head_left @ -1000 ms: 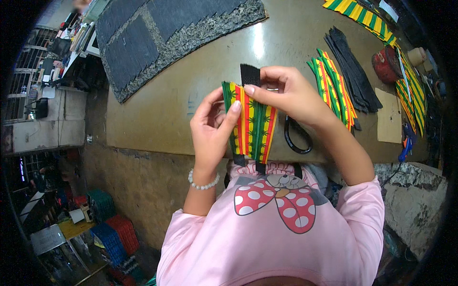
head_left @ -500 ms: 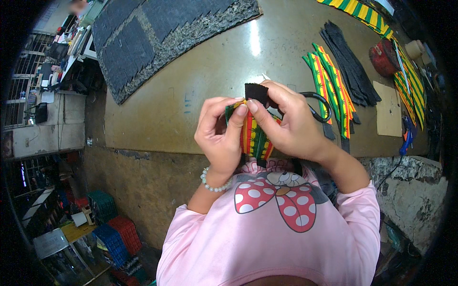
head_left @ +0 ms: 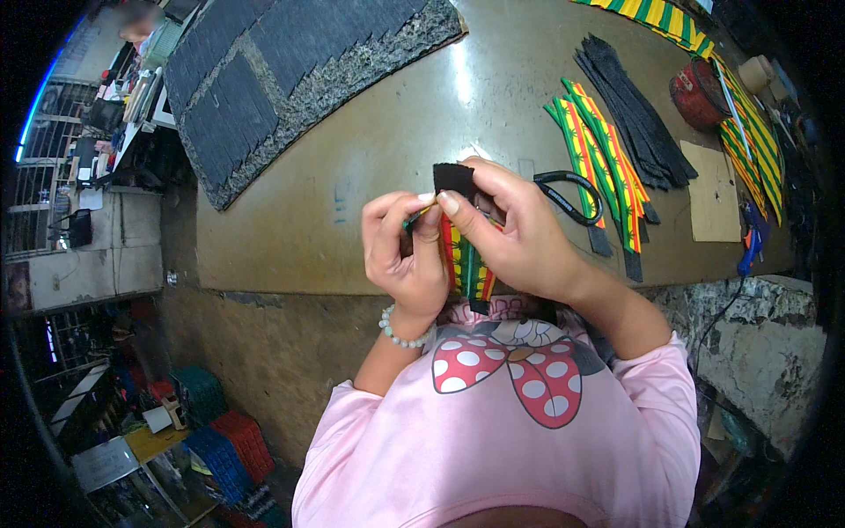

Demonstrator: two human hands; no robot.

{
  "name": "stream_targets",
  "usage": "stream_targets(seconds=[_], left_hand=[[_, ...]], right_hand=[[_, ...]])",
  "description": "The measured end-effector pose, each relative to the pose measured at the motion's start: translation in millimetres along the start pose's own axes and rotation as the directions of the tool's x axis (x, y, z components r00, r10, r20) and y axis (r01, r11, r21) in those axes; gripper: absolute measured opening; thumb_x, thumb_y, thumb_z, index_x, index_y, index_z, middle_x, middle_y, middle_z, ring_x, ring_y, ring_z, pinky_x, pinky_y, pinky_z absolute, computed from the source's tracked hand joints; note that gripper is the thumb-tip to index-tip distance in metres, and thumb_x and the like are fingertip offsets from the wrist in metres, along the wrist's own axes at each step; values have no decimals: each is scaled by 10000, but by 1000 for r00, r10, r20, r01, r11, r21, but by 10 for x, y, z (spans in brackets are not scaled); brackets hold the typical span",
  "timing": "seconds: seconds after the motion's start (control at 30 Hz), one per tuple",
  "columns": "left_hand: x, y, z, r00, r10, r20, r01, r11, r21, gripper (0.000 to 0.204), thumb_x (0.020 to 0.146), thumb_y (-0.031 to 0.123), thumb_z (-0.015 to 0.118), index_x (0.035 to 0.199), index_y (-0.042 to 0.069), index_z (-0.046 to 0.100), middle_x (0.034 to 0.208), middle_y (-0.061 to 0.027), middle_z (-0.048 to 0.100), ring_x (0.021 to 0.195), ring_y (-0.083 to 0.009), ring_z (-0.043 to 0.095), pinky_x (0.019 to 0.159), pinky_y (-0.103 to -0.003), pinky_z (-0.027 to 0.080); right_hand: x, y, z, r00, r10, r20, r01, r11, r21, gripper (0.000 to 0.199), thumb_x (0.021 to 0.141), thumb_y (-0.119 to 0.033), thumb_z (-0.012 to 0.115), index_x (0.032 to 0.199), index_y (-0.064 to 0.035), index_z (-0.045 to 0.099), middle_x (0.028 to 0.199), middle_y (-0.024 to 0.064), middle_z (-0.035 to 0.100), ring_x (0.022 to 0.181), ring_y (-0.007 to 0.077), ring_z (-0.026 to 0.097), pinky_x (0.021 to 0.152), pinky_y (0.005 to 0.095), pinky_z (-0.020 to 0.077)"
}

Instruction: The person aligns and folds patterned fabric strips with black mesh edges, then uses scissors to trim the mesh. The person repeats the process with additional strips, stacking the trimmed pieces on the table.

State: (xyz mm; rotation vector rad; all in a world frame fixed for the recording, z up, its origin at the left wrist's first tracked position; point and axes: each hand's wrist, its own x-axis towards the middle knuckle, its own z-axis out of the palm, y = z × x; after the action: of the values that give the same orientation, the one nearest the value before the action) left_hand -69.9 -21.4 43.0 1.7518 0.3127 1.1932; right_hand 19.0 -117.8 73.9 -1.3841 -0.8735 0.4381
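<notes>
My left hand (head_left: 407,246) and my right hand (head_left: 526,233) are close together over the table's near edge. Between them is a strip of fabric (head_left: 466,264) striped red, yellow and green with dark leaf shapes, hanging toward my shirt. Its black end piece (head_left: 453,179) stands up above my fingers. Each hand is closed in a pinch, thumb against forefinger, where the black piece meets the coloured cloth. A black loop handle (head_left: 600,207), like that of scissors, shows just beyond my right hand; whether the hand touches it is hidden.
Similar striped strips (head_left: 607,167) and a stack of black strips (head_left: 638,123) lie to the right on the table (head_left: 290,238). Beyond are a tan card (head_left: 711,192), a red round object (head_left: 700,95) and green-yellow striped cloth (head_left: 757,145). A dark slab (head_left: 299,70) lies far left.
My fingertips have shifted slightly along the seam, and the coloured edge at my left hand shows less. The whole view has turned a little. Both hands keep their pinch.
</notes>
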Motion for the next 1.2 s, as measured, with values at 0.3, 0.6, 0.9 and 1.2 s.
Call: stream_targets(seconds=[0.3, 0.6, 0.9, 1.2], left_hand=[[208, -154, -611, 614, -543, 573, 708, 699, -96, 718, 768, 68, 795, 1373, -34, 422, 1171, -109, 614, 1053, -173, 614, 928, -302, 496], [-73, -300, -540, 837, -79, 541, 502, -282, -818, 1236, 654, 807, 641, 1545, 184, 53, 1605, -121, 113, 1471, -326, 143, 1187, -562, 134], [196, -81, 54, 768, -636, 73, 513, 543, -665, 231, 938, 131, 645, 1122, 1, 590, 1069, -69, 644, 929, -132, 629, 808, -298, 526], [829, 147, -494, 898, -407, 167, 440, 840, -317, 197, 872, 141, 739, 1005, 25, 652, 887, -21, 693, 703, -45, 609, 571, -193, 465]], right_hand=[[309, 133, -453, 862, 288, -417, 44, 778, 627, 205, 967, -171, 615, 1076, 0, 584, 984, 81, 678, 875, 114, 648, 811, 263, 510], [103, 186, -291, 770, 367, -521, 174, 666, 726, 115, 1001, -156, 548, 1025, -44, 536, 1068, 94, 643, 982, 165, 628, 898, 346, 509], [-475, 196, -160, 999, 0, -46, -21, 891, -453, 246, 911, -92, 633, 1124, 23, 590, 1086, 150, 625, 1026, 289, 593, 895, 387, 475], [-693, 347, -358, 983, 154, -102, -152, 362, -920, 499, 842, -191, 707, 1219, 85, 531, 1141, 222, 516, 1082, 372, 492, 961, 438, 413]])
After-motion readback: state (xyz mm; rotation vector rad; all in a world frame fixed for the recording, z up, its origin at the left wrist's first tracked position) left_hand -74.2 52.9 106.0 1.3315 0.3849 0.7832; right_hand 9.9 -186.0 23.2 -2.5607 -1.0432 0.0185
